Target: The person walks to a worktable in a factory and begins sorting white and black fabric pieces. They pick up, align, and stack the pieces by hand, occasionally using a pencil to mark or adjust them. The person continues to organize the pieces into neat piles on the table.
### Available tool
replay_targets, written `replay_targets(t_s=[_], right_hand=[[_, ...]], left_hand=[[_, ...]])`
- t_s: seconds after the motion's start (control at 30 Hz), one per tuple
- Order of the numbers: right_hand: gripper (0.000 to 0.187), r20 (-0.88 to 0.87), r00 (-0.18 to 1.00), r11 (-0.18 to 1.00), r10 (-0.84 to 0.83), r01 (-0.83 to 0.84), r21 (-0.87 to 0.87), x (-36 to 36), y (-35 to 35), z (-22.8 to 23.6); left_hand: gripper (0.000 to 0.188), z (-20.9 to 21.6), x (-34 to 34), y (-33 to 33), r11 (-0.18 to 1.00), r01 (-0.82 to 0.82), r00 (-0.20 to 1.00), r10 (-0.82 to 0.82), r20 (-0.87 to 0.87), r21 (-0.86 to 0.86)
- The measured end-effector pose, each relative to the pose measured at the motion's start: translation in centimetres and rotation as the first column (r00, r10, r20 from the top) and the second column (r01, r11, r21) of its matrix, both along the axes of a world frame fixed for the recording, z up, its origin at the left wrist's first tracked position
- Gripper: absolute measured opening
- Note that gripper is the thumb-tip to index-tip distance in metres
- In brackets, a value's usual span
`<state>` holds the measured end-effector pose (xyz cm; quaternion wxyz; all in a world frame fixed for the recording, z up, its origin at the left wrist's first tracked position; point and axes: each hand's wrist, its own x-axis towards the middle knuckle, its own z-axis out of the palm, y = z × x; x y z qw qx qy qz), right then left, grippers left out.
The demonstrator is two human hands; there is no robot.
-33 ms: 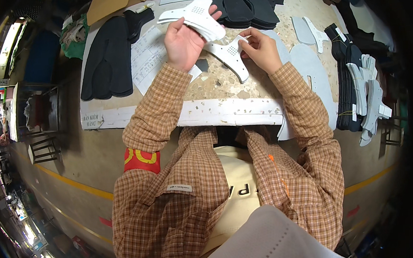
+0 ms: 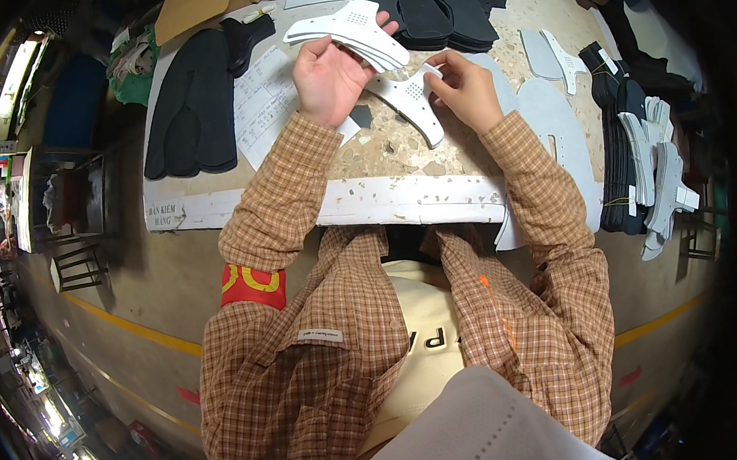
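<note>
My left hand [image 2: 330, 80] is palm up, its thumb and fingers closed round a small stack of white cut pieces [image 2: 350, 28] with punched holes, the layers slightly fanned. Just to the right, my right hand [image 2: 466, 91] pinches the upper corner of another white perforated piece [image 2: 411, 99], a branched shape with curved edges. This piece hangs tilted over the worn tabletop [image 2: 364, 164], close below the stack. Whether it is one layer or several I cannot tell.
Black cut pieces [image 2: 189, 106] lie stacked at the left, with more black pieces [image 2: 430, 12] at the back. A handwritten sheet [image 2: 261, 101] lies beside my left wrist. Grey pieces [image 2: 553, 119] lie at the right, near tied black and white bundles [image 2: 636, 143]. A cardboard box [image 2: 195, 10] stands far left.
The stack in my left hand has shifted slightly to the right, and its layers look more spread. My right hand and its piece are nearly unmoved.
</note>
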<state>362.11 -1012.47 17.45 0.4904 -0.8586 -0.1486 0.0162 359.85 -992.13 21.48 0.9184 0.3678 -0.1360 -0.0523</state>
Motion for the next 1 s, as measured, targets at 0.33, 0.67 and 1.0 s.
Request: replay_targets(t_s=[0.33,0.67,1.0], right_hand=[[0.022,-0.052,0.998,0.868,-0.022,0.045,0.495,1.1,-2.0,3.0],[0.022,-0.034,0.983,0.651,-0.179,0.144,0.745,2.2,-4.2,3.6],[0.018,-0.101,0.995,0.690,-0.010,0.080,0.720,0.8,-2.5,3.5]], left_hand=[[0.036,-2.2,-0.7,-2.2,0.990,0.051,0.989,-0.031,-0.144,0.135],[0.037,-2.3,-0.7,-2.2,0.954,0.168,0.984,-0.147,-0.100,0.249],[0.043,-3.2,-1.0,-2.5,0.940,0.104,0.988,-0.060,-0.144,0.324]])
